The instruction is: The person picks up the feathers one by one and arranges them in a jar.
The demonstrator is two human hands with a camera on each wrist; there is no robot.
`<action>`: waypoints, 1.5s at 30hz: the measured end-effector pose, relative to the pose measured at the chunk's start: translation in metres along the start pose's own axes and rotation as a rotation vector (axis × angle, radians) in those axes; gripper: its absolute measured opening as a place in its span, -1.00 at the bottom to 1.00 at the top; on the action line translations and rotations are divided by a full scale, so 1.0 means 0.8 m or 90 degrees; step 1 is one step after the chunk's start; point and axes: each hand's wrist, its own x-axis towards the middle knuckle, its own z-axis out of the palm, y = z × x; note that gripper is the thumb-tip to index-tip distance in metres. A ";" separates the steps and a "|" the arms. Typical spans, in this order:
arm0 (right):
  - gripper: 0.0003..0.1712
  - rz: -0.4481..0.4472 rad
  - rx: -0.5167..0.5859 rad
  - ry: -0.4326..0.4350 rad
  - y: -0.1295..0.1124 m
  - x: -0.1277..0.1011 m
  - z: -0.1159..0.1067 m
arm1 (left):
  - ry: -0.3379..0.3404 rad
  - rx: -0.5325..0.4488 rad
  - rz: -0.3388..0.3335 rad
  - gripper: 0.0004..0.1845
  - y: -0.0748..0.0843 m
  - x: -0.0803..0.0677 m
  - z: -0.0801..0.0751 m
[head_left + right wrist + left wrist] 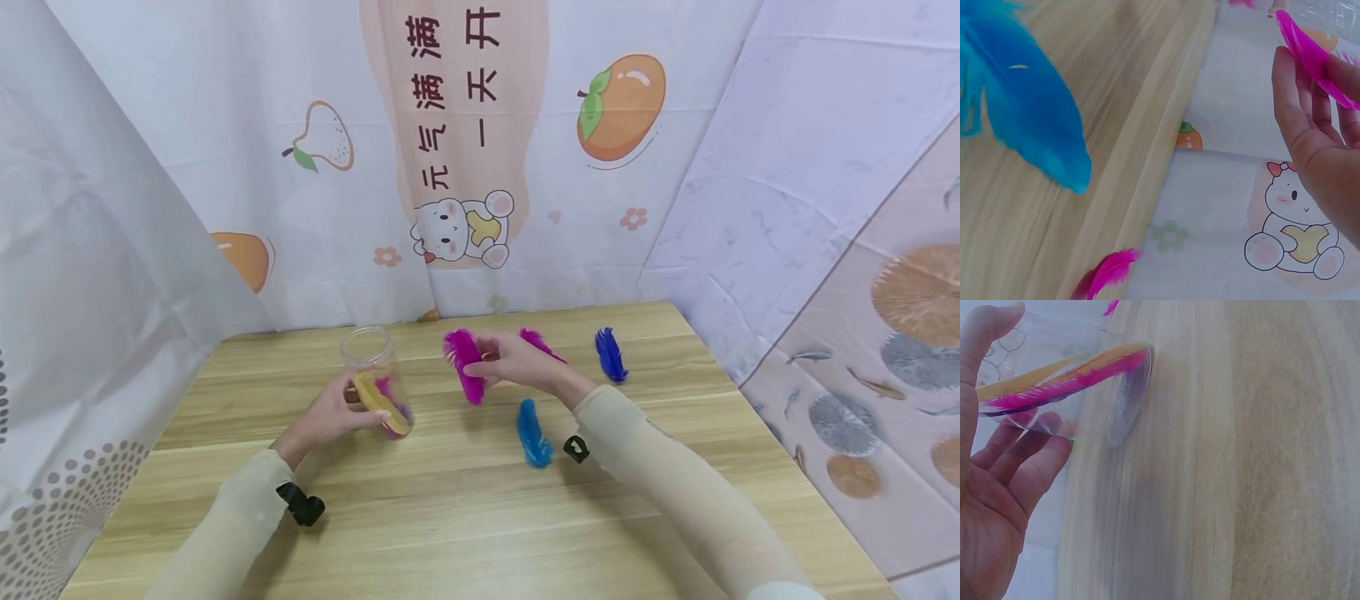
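My left hand (pixel 337 412) grips a clear plastic jar (pixel 366 343) around its side, fingers on one side and thumb on the other. Inside the jar lie a yellow feather (pixel 1029 380), a magenta feather (pixel 1079 382) and something dark purple under them. The jar's mouth faces up and its base is at the table in the head view. Between thumb and fingertips my right hand (pixel 510 360) pinches a magenta feather (pixel 467 367), held to the right of the jar. In the right wrist view this feather (pixel 1310 56) slants across the fingertips.
A light blue feather (pixel 533 433) lies on the wooden table (pixel 450 517) below my right hand. Behind that hand is another magenta feather (pixel 542 343), partly hidden. A dark blue feather (pixel 611 354) lies farther right. Printed curtains (pixel 315 225) hang along the table's far edge.
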 end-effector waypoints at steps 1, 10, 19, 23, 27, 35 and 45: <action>-0.65 -0.003 -0.002 -0.001 -0.001 0.002 0.001 | 0.000 0.002 0.000 -0.17 0.000 0.000 0.000; -0.66 -0.023 0.018 -0.014 -0.020 0.011 0.005 | 0.001 0.002 0.015 -0.16 0.003 0.003 -0.002; -0.68 -0.067 0.049 -0.050 -0.038 0.025 0.008 | 0.009 0.028 0.009 -0.18 0.004 0.002 -0.003; -0.69 -0.071 0.038 -0.053 -0.043 0.026 0.008 | 0.009 0.026 0.005 -0.17 0.004 0.003 -0.004; -0.68 -0.078 0.031 -0.052 -0.052 0.027 0.007 | 0.012 0.024 0.000 -0.15 0.004 0.006 -0.005; -0.64 -0.088 0.030 -0.053 -0.074 0.032 0.012 | 0.001 0.019 0.019 -0.16 0.004 0.009 -0.001; -0.63 -0.118 0.014 -0.069 -0.096 0.050 0.026 | 0.005 0.025 -0.007 -0.15 0.002 0.000 -0.001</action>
